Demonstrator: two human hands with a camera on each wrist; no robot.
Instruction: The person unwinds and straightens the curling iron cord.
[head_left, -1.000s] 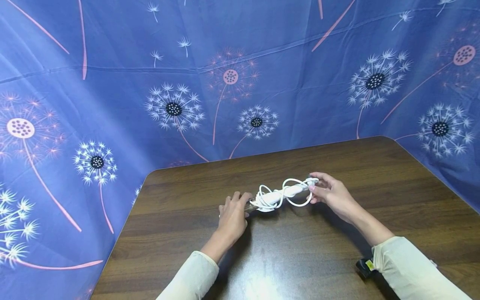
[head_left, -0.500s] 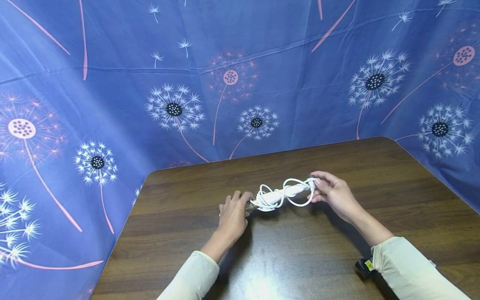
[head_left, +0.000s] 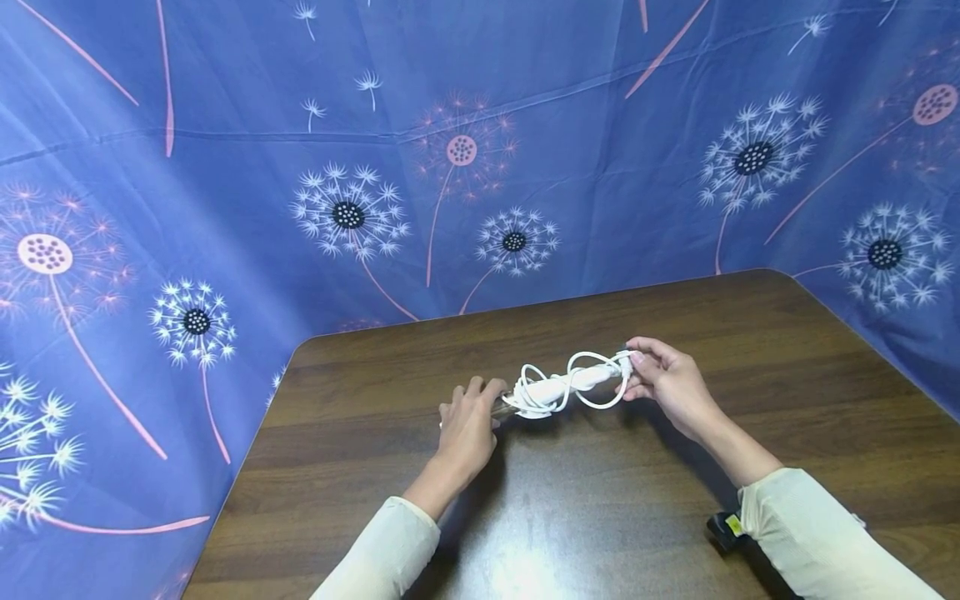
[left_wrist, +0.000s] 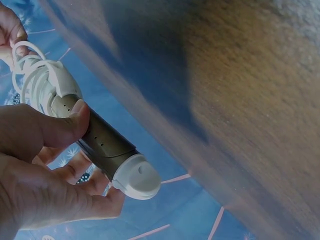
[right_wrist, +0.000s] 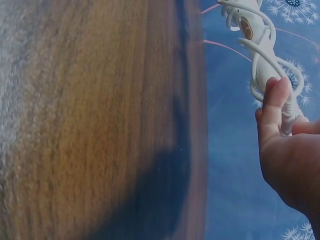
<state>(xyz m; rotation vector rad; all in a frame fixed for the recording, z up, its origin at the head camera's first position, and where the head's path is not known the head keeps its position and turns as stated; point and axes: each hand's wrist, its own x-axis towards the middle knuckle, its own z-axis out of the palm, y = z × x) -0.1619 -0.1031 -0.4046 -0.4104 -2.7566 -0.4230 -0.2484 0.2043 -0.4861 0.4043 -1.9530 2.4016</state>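
A hair styling iron is held above the table between both hands, its white cord looped loosely round the white handle. My left hand grips the bronze barrel with thumb on one side and fingers on the other. Small holes run along this barrel, and a white cap closes its end. At the other end, my right hand pinches the handle's tail, where the cord gathers. A gold button shows on the handle in the right wrist view.
Below lies a brown wood-grain table with rounded far corners. Behind it hangs a blue dandelion-print cloth. A small black device with a yellow label sits at the right sleeve cuff.
My right thumb has shifted up and outward along the handle's tail and the cord there. The left hand keeps its grip, and the iron stays almost in place.
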